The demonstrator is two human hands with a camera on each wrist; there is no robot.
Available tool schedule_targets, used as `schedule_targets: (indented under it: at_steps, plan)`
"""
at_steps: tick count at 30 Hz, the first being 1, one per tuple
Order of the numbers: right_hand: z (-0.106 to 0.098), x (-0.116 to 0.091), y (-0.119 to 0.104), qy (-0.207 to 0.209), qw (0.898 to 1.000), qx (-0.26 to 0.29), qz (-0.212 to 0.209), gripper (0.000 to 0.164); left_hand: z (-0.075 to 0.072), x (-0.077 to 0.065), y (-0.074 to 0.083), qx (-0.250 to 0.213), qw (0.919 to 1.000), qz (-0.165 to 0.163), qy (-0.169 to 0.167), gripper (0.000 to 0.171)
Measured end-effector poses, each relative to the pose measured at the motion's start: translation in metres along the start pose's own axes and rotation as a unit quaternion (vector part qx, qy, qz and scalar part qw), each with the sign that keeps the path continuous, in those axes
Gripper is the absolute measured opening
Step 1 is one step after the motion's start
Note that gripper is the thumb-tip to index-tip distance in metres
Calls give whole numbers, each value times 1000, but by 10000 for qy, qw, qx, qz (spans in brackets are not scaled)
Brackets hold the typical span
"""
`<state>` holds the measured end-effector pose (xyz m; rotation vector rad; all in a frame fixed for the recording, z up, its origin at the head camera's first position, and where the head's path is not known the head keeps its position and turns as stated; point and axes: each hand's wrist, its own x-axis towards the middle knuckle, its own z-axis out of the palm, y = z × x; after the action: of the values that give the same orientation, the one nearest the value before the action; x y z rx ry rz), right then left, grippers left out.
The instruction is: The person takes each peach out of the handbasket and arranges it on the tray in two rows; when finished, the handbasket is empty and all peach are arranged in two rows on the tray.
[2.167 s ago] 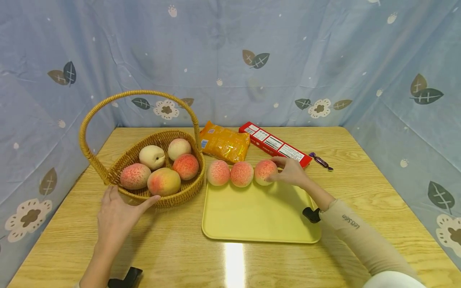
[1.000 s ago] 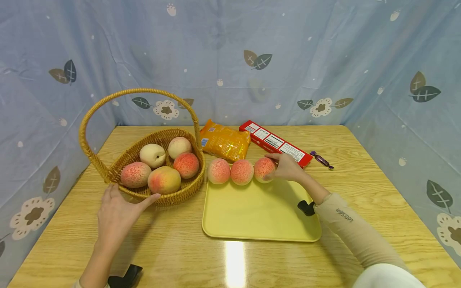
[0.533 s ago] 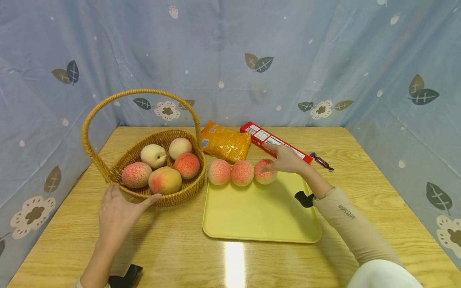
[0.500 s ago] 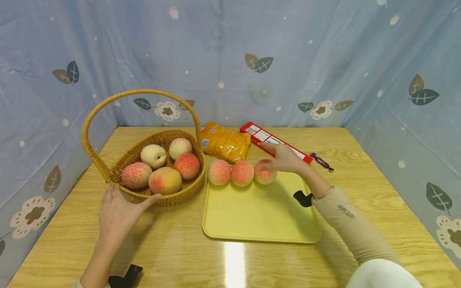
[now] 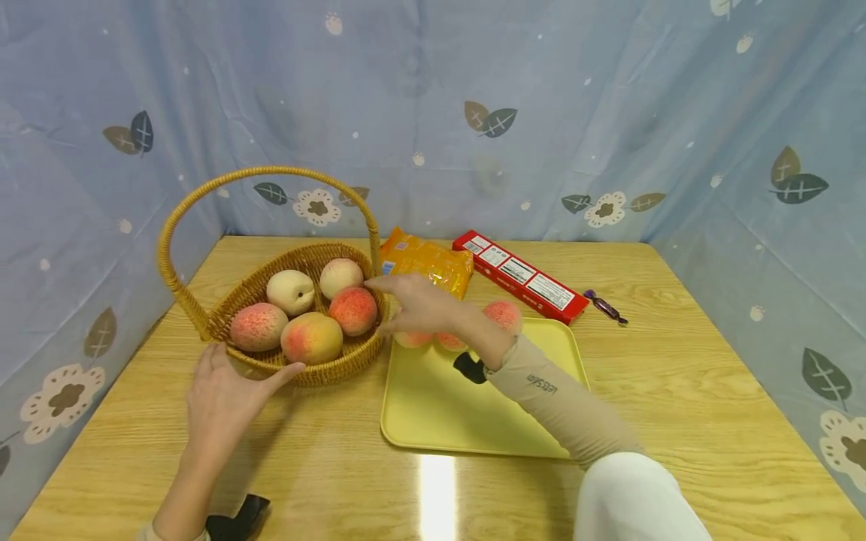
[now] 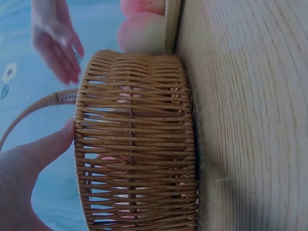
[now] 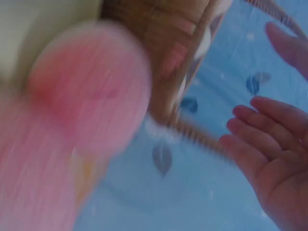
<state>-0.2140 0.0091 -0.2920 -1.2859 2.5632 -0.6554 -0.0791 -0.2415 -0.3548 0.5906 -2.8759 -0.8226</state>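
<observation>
My left hand spans the front left rim of a wicker basket, its extended thumb touching the rim. Several peaches lie inside, among them a pale one, a yellow-red one and a red one. Empty, with fingers extended, my right hand hovers at the basket's right edge, close to the red peach. Beneath it, the left peach and middle peach on the yellow tray are partly covered. The right peach shows beside the wrist.
Behind the tray lie an orange packet, partly covered by my right hand, and a long red box. A purple wrapped candy sits at their right. The basket's tall handle arches up, with a blue curtain behind.
My right hand has let go of the right peach on the tray, lifted away and swept left to the basket's edge. My left hand stays on the rim.
</observation>
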Motion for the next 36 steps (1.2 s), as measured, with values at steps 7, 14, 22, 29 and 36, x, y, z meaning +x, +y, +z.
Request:
schedule_targets:
  at_steps: [7, 14, 22, 29, 36]
  plan:
    - [32, 50, -29, -727, 9929, -879, -327, 74, -1, -4, 0, -18, 9999, 82, 136, 128]
    - [54, 81, -53, -1411, 9746, -1683, -449, 74, 1, -3, 1, -49, 9998, 87, 155, 127]
    - [68, 94, -64, -1801, 9612, -2084, -149, 66, 1, -3, 1, -92, 9996, 42, 257, 127]
    - [67, 93, -55, -1290, 9742, -1818, -366, 62, 1, -3, 1, -131, 9996, 12, 234, 128]
    - [66, 86, -40, -570, 9936, -773, -597, 68, 1, -3, 0, -124, 9997, 33, 203, 128]
